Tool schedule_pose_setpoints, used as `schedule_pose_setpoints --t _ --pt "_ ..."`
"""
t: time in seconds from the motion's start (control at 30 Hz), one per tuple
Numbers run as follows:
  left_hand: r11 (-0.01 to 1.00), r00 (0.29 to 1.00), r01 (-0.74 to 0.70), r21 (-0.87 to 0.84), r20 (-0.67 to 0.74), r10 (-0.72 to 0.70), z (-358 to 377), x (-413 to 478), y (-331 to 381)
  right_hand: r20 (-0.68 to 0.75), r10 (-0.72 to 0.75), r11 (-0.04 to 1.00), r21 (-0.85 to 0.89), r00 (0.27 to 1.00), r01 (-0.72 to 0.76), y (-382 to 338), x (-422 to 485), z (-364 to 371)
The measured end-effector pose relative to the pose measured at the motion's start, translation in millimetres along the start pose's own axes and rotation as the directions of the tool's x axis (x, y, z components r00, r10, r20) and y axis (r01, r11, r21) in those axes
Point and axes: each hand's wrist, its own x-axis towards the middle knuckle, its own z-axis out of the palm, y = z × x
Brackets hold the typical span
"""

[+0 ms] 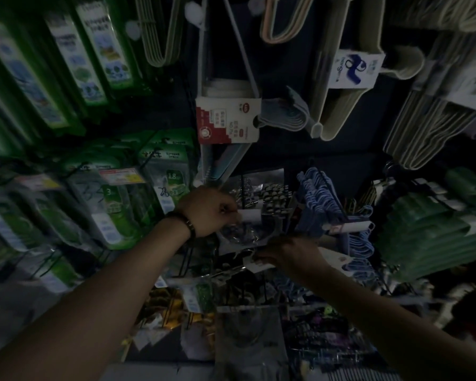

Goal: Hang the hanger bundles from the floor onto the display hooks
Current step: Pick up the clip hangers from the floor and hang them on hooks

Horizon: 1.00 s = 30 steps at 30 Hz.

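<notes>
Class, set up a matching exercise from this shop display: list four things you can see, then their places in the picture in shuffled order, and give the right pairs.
Things:
1. red-and-white cardboard label
2. bundle of light blue hangers
3. tall green packets
4. left hand

Places:
A. upper left
B. centre, at a clear plastic bag
C. above the centre
D. right of the centre

Pairs: 1-C, 2-D, 3-A, 4-B

Packets (116,193) hang on the left of the wall; hanger bundles (338,86) hang at upper right. Between them, at centre, a clear bag (248,213) sits on a hook, with more hangers (330,204) just right of it.
</notes>
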Motion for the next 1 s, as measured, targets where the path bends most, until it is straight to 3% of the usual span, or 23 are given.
schedule_pose_setpoints --t 0.07,0.17,0.37,0.47,0.53,0.63,0.73,0.83,1.0 --pt "1.0 1.0 0.008 0.006 0.019 -0.008 0.9 1.5 -1.0 0.026 0.017 0.997 -0.075 1.0 -0.015 -0.2 9.9 3.9" --pt "0.999 0.999 0.041 -0.018 0.03 -0.04 1.6 0.9 -1.4 -0.087 -0.028 0.972 -0.236 0.996 0.007 2.1 20.9 14.2" --pt "0.994 0.992 0.105 -0.033 0.078 -0.102 -4.6 0.0 7.7 -0.245 0.011 0.976 -0.208 0.97 -0.063 27.1 37.2 26.1" --pt "0.99 0.988 0.13 -0.063 0.091 -0.124 -6.5 -2.8 11.1 -0.208 0.054 0.968 -0.231 0.977 -0.102 33.2 44.1 33.7" --pt "0.985 0.987 0.141 -0.101 0.094 -0.131 -6.6 -4.5 12.8 -0.137 0.143 0.971 -0.174 0.98 -0.166 39.9 52.9 33.4" --pt "0.979 0.988 0.147 -0.142 0.069 -0.138 -4.5 -6.3 13.5 -0.066 0.277 0.96 0.072 0.959 -0.272 51.1 67.4 32.7" --pt "0.976 0.988 0.155 -0.156 0.053 -0.148 -0.5 -9.7 11.9 -0.167 0.255 0.967 0.064 0.952 -0.248 56.0 77.5 37.1" --pt "0.972 0.989 0.147 -0.185 0.022 -0.146 3.7 -15.0 9.9 -0.094 0.304 0.951 0.083 0.948 -0.297 53.1 90.4 28.4" --pt "0.958 0.98 0.175 -0.228 -0.05 -0.191 14.7 -32.7 13.8 -0.208 0.287 0.957 0.109 0.935 -0.269 52.6 90.6 44.9"
